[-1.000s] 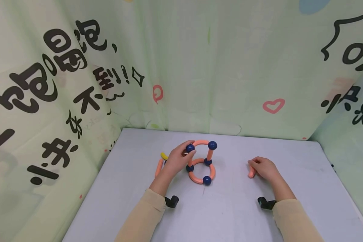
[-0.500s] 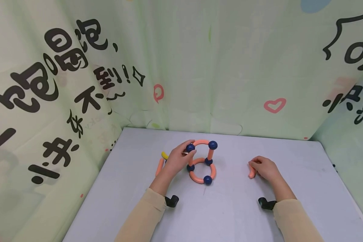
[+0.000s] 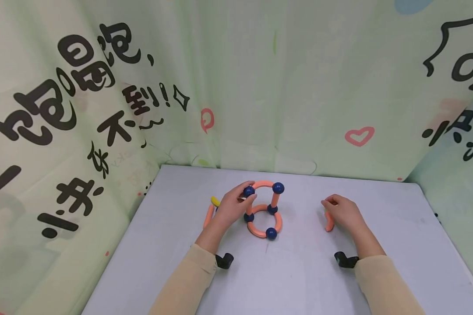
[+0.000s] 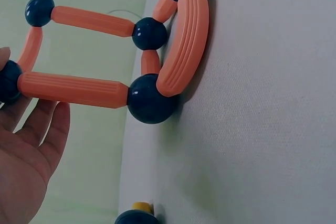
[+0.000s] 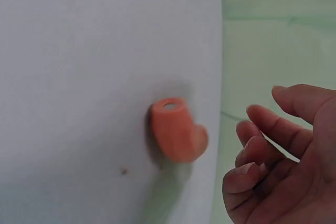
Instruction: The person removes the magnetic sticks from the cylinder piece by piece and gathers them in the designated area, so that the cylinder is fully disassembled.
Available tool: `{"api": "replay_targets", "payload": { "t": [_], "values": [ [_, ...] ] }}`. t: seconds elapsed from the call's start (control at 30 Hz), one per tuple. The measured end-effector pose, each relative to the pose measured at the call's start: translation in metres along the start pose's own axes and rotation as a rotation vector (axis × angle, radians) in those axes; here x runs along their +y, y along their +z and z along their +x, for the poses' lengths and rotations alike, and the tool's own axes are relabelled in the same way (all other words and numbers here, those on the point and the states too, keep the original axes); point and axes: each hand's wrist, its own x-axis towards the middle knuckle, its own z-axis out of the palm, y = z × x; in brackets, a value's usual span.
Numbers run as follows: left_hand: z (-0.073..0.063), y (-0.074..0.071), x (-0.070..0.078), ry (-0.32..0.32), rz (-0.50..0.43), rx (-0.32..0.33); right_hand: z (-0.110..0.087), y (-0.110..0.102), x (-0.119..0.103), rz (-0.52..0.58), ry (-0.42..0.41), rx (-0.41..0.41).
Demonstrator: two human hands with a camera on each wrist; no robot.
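Observation:
A frame of orange rods and navy balls [image 3: 271,233], like a magnetic building set, stands on the table. Its lower part is a ring of curved rods; straight rods rise from it to an upper curved rod [image 3: 265,183]. My left hand [image 3: 232,205] grips the upper left navy ball [image 4: 8,81] between thumb and fingers. To the right, a loose curved orange rod [image 3: 329,221] lies on the table, blurred in the right wrist view. Above and beside it is my right hand [image 3: 344,212], fingers loosely bent. The right wrist view shows nothing in that hand [image 5: 283,156].
Left of the left hand lie a yellow piece [image 3: 215,201] and another orange rod [image 3: 209,216], partly hidden by the arm. The white table [image 3: 291,271] is bordered by printed curtains [image 3: 307,87] at the back and sides.
My right hand has let go of the curved orange rod and risen slightly away from it. The left hand and the frame have stayed put.

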Motion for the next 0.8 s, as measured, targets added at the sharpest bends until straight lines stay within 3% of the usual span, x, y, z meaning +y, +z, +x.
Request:
{"api": "replay_targets", "payload": {
  "t": [0.23,0.5,0.8],
  "values": [
    [0.001,0.001,-0.001,0.004,-0.013,0.009,-0.005,-0.006,-0.054,0.037,-0.103,0.028],
    [0.001,0.0,0.001,-0.053,-0.075,0.003,-0.005,-0.003,-0.115,0.086,-0.247,-0.002],
    [0.001,-0.001,-0.002,-0.026,-0.112,-0.004,0.017,0.009,-0.155,0.098,-0.356,-0.188]
  ]
}}
